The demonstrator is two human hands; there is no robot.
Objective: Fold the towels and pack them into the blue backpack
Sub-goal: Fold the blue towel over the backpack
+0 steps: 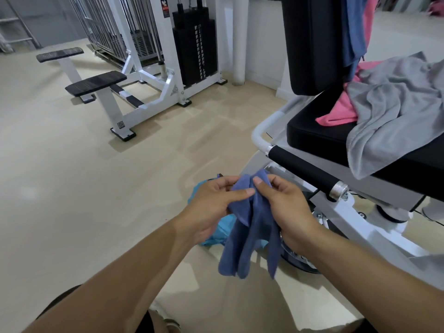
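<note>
A small dark blue towel (pixel 249 236) hangs bunched in front of me, low in the middle of the view. My left hand (pixel 211 207) pinches its upper edge from the left. My right hand (pixel 283 207) grips the same edge from the right, thumbs nearly touching. Below and behind the hands, a light blue backpack (pixel 217 233) lies on the floor, mostly hidden by the hands and the towel. On the black seat of a gym machine (pixel 319 138) at the right lie a grey towel (pixel 396 109) and a pink towel (pixel 336 114). Another blue cloth (pixel 353 27) hangs over the backrest.
The gym machine's padded roller bar (pixel 305 169) and white frame stand right beside my right hand. A white weight-stack machine (pixel 194 44) with black footplates (pixel 96 82) stands at the back left. Beige floor (pixel 84 188) spreads to the left.
</note>
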